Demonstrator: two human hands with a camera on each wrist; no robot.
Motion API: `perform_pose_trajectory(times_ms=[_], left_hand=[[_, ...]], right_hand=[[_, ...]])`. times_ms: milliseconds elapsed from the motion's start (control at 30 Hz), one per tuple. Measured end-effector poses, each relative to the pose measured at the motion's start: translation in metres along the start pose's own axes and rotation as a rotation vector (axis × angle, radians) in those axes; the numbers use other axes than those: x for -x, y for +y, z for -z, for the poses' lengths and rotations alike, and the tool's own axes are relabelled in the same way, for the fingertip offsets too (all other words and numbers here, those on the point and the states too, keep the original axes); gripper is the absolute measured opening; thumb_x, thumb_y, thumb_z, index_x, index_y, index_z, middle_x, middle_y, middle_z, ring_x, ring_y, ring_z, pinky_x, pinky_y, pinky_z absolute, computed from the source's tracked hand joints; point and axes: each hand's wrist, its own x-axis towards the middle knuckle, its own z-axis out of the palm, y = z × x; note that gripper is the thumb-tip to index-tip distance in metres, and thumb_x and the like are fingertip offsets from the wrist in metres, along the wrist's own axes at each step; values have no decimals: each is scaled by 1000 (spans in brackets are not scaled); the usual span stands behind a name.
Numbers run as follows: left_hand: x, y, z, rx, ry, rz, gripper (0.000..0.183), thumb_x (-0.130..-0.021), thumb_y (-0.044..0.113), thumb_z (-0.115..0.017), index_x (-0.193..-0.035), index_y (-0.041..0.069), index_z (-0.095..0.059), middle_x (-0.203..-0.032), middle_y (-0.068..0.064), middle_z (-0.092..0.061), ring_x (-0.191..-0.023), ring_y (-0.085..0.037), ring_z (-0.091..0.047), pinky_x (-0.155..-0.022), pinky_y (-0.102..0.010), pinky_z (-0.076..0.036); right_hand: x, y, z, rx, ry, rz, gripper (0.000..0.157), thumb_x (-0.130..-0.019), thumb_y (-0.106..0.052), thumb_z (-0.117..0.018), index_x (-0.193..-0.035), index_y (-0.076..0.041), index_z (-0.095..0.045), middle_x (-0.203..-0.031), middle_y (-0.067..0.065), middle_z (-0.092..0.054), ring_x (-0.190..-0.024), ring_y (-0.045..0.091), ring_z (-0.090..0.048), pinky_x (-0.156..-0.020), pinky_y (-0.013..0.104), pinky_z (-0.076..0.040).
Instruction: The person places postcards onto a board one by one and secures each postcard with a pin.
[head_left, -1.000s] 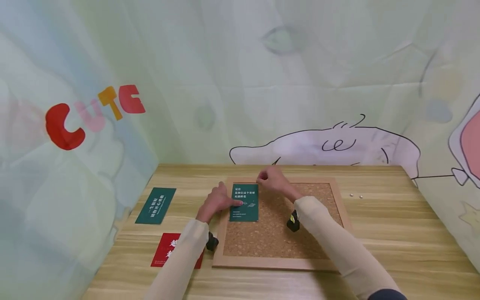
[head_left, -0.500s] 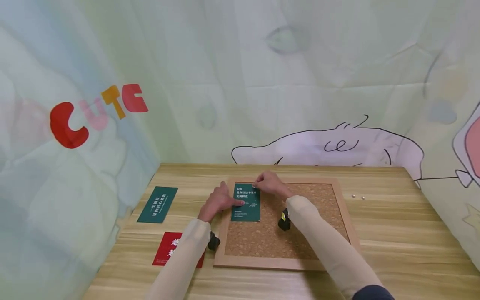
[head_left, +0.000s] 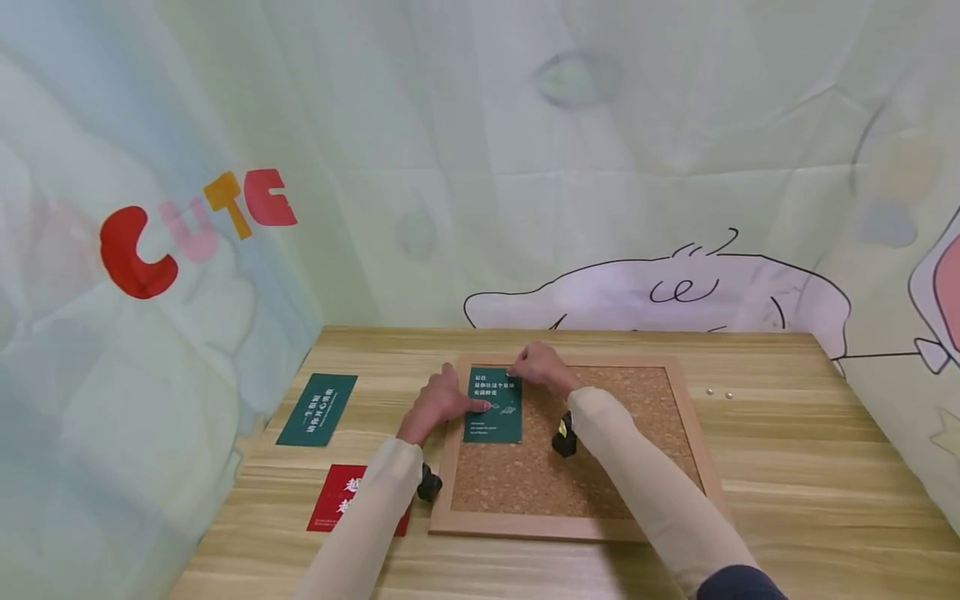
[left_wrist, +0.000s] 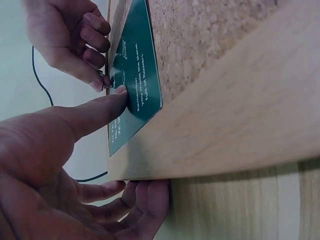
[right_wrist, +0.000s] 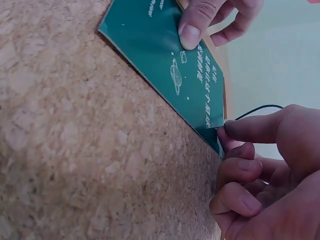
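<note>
A dark green card [head_left: 491, 427] with white print lies at the upper left of a wood-framed corkboard [head_left: 540, 483]. My left hand [head_left: 442, 398] holds it down: the straight thumb [left_wrist: 112, 104] presses on the card's face while the fingers rest against the frame's outer edge. At the card's top right corner, my right hand [head_left: 540, 367] pinches a small pushpin [right_wrist: 213, 127] between thumb and index finger. Its thin metal needle shows in both wrist views, close over the card, and its head is hidden by the fingertips.
Left of the board lie another green card [head_left: 317, 410] and a red card [head_left: 333, 500], partly covered by my left sleeve. Two small silvery round pins [head_left: 709, 392] sit on the table to the board's right. Printed fabric walls [head_left: 390, 250] stand behind and at the sides.
My right hand has moved left and slightly down, from beside the card's upper edge onto its top right corner. The left hand keeps its place on the card.
</note>
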Motion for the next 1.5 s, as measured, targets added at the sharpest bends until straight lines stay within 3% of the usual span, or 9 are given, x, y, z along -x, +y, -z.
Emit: perform_pose_trajectory(times_ms=[200,467,700,1100,1500], left_hand=[[2,1,1,-1,0,-3,99,-84,36,-88,-153,-5,-30,-123,-25,-51,-101,-38,-56,-80,-43,-51],[1,0,1,-28,7,-30,96,-83,37,-89,-148,-7,-34,-112,-22,-53,-90,-33,-57,-69,-38,-49],[0,0,0,-19,8,-29,98,-83,37,-89,-150,-6,-33,-114,-22,-53,-94,-34,-57,-73,-40,-50],[1,1,0,3,12,-9,98,-84,35,-89,-151,-5,-32,-123,-25,-53,-106,-39,-55,-95,-51,-50],[1,1,0,6,19,-6,99,-83,35,-89,-152,-5,-31,-123,-25,-52,-106,-40,-55,-94,-52,-50]], right_hand=[[-1,-3,2,-48,-25,-54,25,-96,-15,-71,-74,-3,-73,-56,-1,-42,-53,16,-41,-52,27,-32],[3,-4,3,-142,-47,-61,22,-94,-9,-69,-74,-2,-67,-54,-2,-38,-48,13,-35,-47,27,-29],[6,-4,5,-139,-35,-74,18,-94,-9,-70,-79,0,-71,-55,-2,-40,-49,14,-38,-48,27,-29],[-1,-8,2,-55,-46,-84,23,-96,-11,-69,-75,-4,-63,-58,-1,-41,-51,14,-39,-50,27,-31],[1,-15,3,-33,-56,-109,12,-96,-9,-69,-92,1,-68,-58,0,-41,-50,15,-41,-50,27,-33]])
